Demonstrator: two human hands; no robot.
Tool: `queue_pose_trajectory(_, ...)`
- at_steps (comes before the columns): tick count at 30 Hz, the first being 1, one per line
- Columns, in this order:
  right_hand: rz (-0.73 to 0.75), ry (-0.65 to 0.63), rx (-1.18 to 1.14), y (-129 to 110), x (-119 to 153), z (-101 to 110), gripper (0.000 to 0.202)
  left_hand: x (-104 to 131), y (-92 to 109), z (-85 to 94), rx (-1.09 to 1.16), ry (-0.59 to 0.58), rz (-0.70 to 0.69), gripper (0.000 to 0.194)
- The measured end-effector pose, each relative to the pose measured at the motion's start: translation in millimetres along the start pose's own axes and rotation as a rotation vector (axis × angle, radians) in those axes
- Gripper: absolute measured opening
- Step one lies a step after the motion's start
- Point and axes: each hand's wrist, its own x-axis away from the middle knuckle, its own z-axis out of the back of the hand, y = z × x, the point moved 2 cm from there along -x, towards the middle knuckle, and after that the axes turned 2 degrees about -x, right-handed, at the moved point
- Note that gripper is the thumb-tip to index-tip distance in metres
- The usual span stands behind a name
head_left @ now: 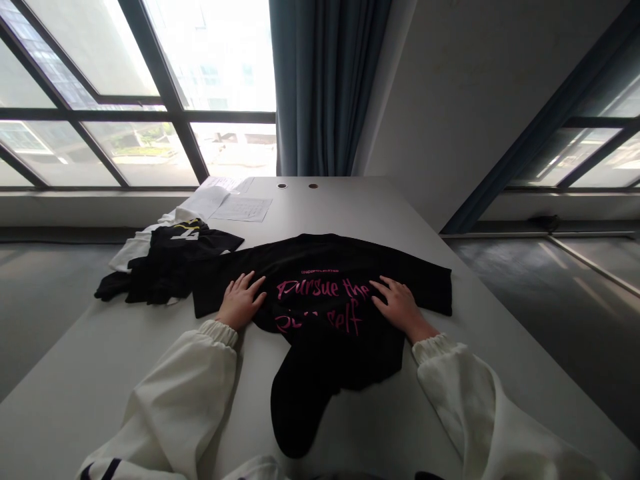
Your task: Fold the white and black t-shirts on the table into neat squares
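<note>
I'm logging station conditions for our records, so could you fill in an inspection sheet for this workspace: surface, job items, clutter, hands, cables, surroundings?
Surface: white table with two round openings near its far edge.
Job's things: black shirt with pink lettering, laid out widthwise, its near edge uneven.
Clutter: black garment with a white and yellow print at the left, white cloth beside it; paper sheets beyond, writing too small to read.
Hands: left hand and right hand both rest spread on the shirt.
Cables: nothing seen.
Surroundings: windows, blue curtain, grey wall.
</note>
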Motion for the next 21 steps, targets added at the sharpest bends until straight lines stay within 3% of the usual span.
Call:
queue_pose_trajectory(4, -0.029, 0.04, -0.006, 7, -2, 6, 0.039, -1, 1, -1.4, -0.017, -0.01, 0.004, 0.055)
queue_pose_trajectory(10, -0.325, 0.029, 0.087, 37, -11, 18, 0.025, -1, 0, -2.0, -0.032, -0.015, 0.001, 0.054)
queue_pose_trajectory(21, -0.418, -0.07, 0.119, 40, -24, 26, 0.029, -1, 4, 3.1, -0.081, -0.029, 0.012, 0.054)
